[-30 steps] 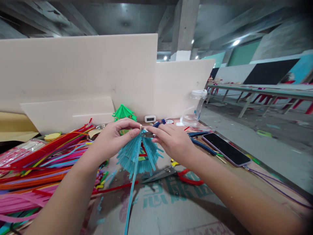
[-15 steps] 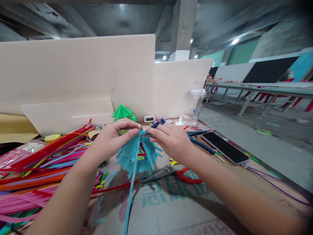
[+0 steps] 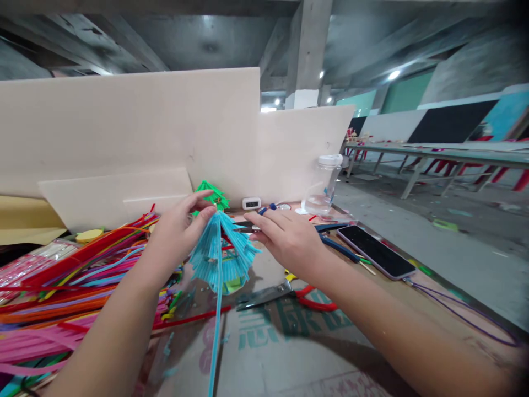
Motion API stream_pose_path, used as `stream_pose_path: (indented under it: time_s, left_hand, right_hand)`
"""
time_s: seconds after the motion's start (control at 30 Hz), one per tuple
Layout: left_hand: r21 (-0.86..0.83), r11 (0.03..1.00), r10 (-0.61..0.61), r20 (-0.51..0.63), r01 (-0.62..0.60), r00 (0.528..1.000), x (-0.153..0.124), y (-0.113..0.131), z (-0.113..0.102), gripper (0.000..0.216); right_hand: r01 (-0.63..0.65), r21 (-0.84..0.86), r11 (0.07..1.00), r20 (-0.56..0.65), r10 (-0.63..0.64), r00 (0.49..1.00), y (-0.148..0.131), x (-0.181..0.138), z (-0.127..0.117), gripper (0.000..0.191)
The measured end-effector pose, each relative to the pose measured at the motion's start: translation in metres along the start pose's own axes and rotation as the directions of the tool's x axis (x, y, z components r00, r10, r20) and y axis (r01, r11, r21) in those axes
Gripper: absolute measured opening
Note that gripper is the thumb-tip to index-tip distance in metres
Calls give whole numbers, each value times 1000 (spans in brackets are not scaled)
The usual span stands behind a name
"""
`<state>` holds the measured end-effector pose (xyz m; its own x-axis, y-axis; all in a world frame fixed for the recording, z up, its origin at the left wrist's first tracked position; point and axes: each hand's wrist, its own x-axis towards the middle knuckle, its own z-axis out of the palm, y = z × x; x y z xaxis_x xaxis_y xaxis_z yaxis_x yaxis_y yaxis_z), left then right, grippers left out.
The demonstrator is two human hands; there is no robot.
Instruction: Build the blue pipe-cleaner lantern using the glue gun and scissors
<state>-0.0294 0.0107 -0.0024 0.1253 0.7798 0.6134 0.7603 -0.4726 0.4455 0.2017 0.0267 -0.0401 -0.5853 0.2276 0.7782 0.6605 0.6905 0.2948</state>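
Observation:
A cone-shaped roof of light blue pipe cleaners (image 3: pixel 206 256) stands in the middle, with a long blue pipe cleaner (image 3: pixel 217 331) trailing from its peak toward me. My left hand (image 3: pixel 184 226) is at its upper left side, thumb by the peak and other fingers partly hidden behind. In my right hand (image 3: pixel 289 234) is a pair of blue-handled pliers (image 3: pixel 243 227), dark jaws pointing left beside the roof's upper slope. Under the roof, red and yellow-green parts show. Red-handled scissors (image 3: pixel 268 295) lie on the cardboard below my right hand.
Bundles of coloured pipe cleaners (image 3: pixel 82 286) cover the left side. A green pipe-cleaner cone (image 3: pixel 217 196), a small white digital display (image 3: pixel 251 203) and a clear bottle (image 3: pixel 322 187) stand behind. A phone (image 3: pixel 376 251) lies at right, near another blue-handled tool (image 3: pixel 339 248).
The blue roof and my left hand have shifted slightly left. The pliers have come away from the peak and now sit to its right, with more of the jaws showing.

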Motion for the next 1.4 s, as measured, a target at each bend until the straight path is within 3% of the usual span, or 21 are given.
stream_pose_path:
  time_s: [0.07, 0.27, 0.43, 0.63, 0.83, 1.0, 1.13, 1.23, 1.33, 1.4]
  left_hand:
    - [45, 997, 65, -31, -64, 997, -2, 7, -5, 40]
    - [2, 960, 272, 214, -279, 938, -10, 34, -9, 29]
    - [70, 929, 320, 337, -363, 886, -10, 31, -15, 29]
    - [164, 904, 322, 346, -395, 881, -11, 28, -18, 27]
    - [99, 947, 270, 272, -306, 923, -13, 37, -10, 18]
    - [92, 983, 157, 30, -159, 987, -10, 31, -7, 16]
    - [76, 988, 126, 91, -133, 988, -8, 20, -24, 16]
    - [173, 984, 45, -61, -34, 997, -8, 9, -44, 16]
    - [419, 900, -40, -188, 117, 981, -7, -9, -59, 29]
    - [507, 840, -141, -136, 191, 981, -5, -19, -61, 46]
  right_hand:
    - [8, 0, 1000, -13, -8, 1000, -3, 1, -4, 34]
    - [46, 15, 999, 11, -46, 999, -14, 3, -19, 33]
    - [68, -13, 998, 51, -67, 996, -20, 5, -24, 35]
    - [45, -2, 999, 42, -45, 998, -21, 6, -21, 34]
    - [6, -29, 1000, 18, -6, 1000, -22, 5, -21, 33]
    - [-30, -48, 998, -7, 30, 1000, -18, 5, -22, 34]
    - [-66, -44, 997, -48, 64, 997, -12, 8, -25, 32]
    - [-71, -45, 996, -69, 68, 995, -10, 10, -29, 30]
    - [-77, -34, 996, -64, 75, 995, -10, 10, -30, 30]
    - [-84, -18, 996, -58, 83, 995, -10, 9, -28, 31]
